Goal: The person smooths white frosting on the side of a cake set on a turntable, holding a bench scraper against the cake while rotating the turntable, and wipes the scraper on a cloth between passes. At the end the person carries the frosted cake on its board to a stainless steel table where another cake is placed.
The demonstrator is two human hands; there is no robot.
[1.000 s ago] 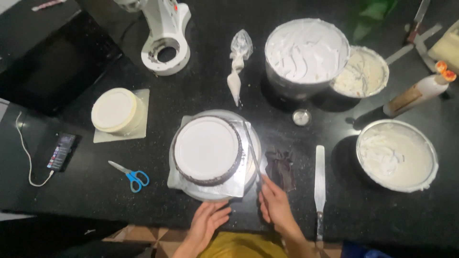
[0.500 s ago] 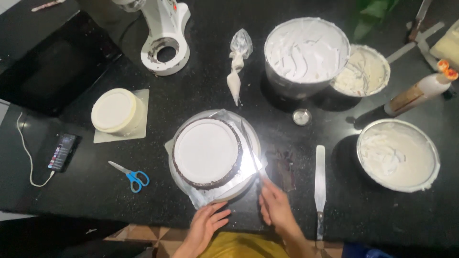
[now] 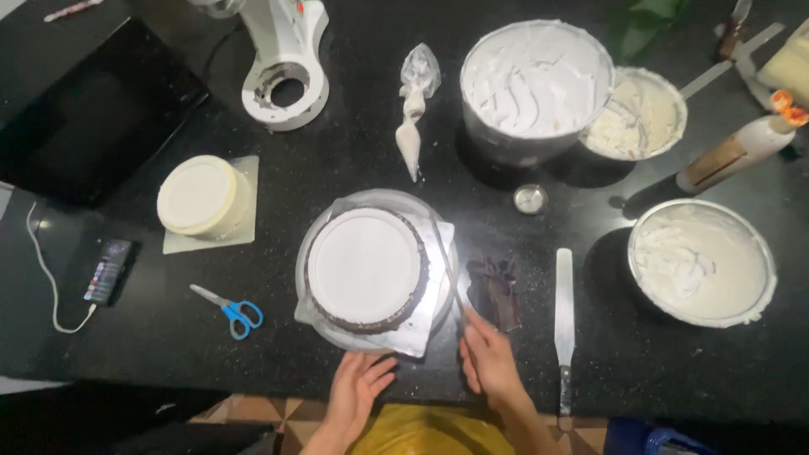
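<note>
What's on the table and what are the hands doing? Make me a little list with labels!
Surface: black counter
Middle: dark cake with a white top on a silvery turntable
Left hand: open, fingertips near the turntable's front edge
Right hand: by the turntable's right side, beside dark scraps
Tools: blue scissors, long spatula, piping bag
Bowls: three with white cream; biggest
Also: small pale cake, phone

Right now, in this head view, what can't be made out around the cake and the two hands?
- Cake: its sides below the dark rim are hidden by the straight-down angle.
- Right hand: it touches a thin blade, but the fingers cover the grip.
- Left hand: the wrist is cut off by the bottom edge.
- Phone: the screen is too small to read.
- Dark scraps beside the board: blurred.
</note>
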